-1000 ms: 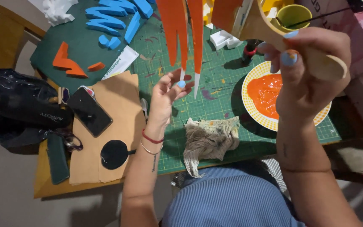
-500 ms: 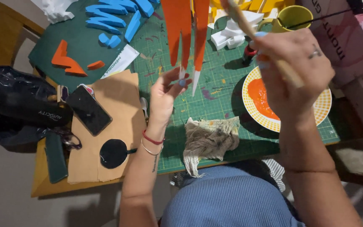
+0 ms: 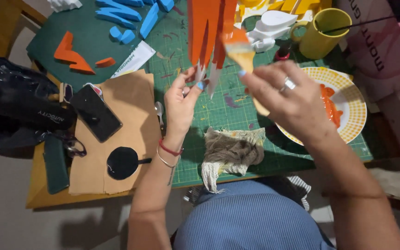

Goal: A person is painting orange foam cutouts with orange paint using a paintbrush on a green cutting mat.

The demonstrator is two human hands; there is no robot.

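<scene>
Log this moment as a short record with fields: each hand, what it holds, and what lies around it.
left hand: pinches the pointed lower tips of an orange cut-out piece, held upright above the table
right hand: grips a flat paintbrush, bristles tipped with orange, touching the piece
plate: white and yellow, orange paint on it, right of the hands
cutting mat: green, under both hands
rag: crumpled, on the mat's near edge
mug: yellow, beyond the plate
phone: black, on brown paper to the left

Even indoor light, soft shadows, slight blur
</scene>
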